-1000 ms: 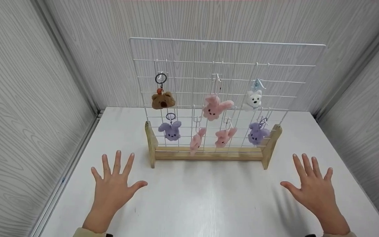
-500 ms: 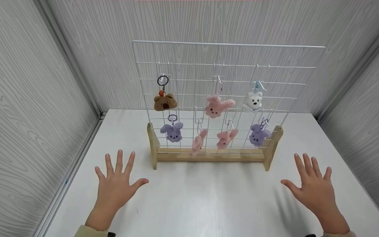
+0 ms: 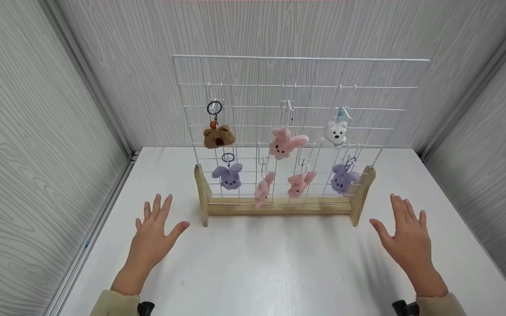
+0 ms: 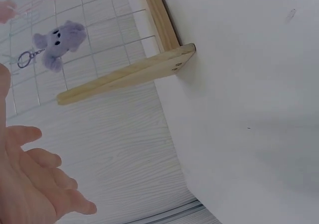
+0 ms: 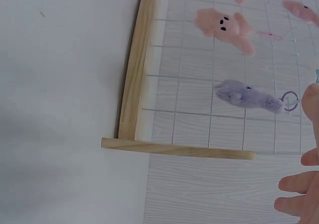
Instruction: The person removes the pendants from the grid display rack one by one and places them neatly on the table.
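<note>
My left hand (image 3: 151, 239) hovers over the table left of the display rack, fingers spread and holding nothing. On the other side my right hand (image 3: 408, 241) is likewise held out with straight fingers, touching nothing. Between and beyond them stands a white wire grid (image 3: 244, 58) on a wooden base (image 3: 279, 210). From its upper hooks hang a brown bear keychain (image 3: 219, 137), a pink bunny keychain (image 3: 284, 144) and a white dog keychain (image 3: 335, 132). Lower hang a purple bunny keychain (image 3: 229, 177), two pink ones and another purple bunny keychain (image 3: 344, 179) at right.
The white table (image 3: 270, 263) is bounded by a back wall (image 3: 301, 26), a left wall (image 3: 24, 153) and a right wall (image 3: 490, 131), all wood-grained. The base's upright ends (image 3: 363, 195) stick up at both sides of the grid.
Both hands have moved slightly forward and turned, their fingers now closer together, with more sleeve showing. The head view shifts a little. The keychains still hang on the grid.
</note>
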### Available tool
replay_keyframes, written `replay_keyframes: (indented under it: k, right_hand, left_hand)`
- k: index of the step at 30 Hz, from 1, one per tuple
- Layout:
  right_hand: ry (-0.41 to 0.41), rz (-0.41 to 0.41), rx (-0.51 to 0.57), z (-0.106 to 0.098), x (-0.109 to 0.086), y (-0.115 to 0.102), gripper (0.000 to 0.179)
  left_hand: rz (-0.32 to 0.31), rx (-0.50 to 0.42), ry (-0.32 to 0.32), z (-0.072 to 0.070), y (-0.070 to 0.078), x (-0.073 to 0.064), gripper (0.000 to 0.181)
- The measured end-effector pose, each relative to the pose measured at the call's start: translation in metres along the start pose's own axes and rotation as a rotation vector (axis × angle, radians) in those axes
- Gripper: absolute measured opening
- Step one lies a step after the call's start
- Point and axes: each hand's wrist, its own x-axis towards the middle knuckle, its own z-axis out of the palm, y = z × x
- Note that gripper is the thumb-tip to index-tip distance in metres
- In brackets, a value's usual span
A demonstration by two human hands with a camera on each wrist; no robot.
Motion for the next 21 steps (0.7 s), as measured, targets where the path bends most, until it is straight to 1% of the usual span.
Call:
replay_keyframes:
  k: [4,8,10,14,17,21]
  right_hand:
    - [0.055,-0.001,0.048,0.002,0.007,-0.005,0.07]
    - [0.114,0.014,0.105,0.002,0.014,-0.01,0.062]
    - [0.129,0.027,0.134,0.003,0.018,-0.012,0.058]
    - [0.141,0.057,0.186,0.005,0.025,-0.015,0.053]
    - [0.146,0.064,0.214,0.007,0.032,-0.018,0.049]
    - [0.144,0.07,0.24,0.011,0.04,-0.018,0.044]
  left_hand:
    - [-0.038,-0.097,-0.013,-0.003,-0.001,0.006,0.082]
    - [-0.049,-0.161,-0.016,-0.005,0.001,0.013,0.08]
    - [-0.044,-0.191,-0.008,-0.004,0.001,0.018,0.079]
    - [-0.01,-0.26,0.026,-0.001,0.0,0.026,0.073]
    - [0.022,-0.302,0.058,0.0,-0.002,0.032,0.068]
    - [0.027,-0.344,0.083,0.002,-0.002,0.039,0.066]
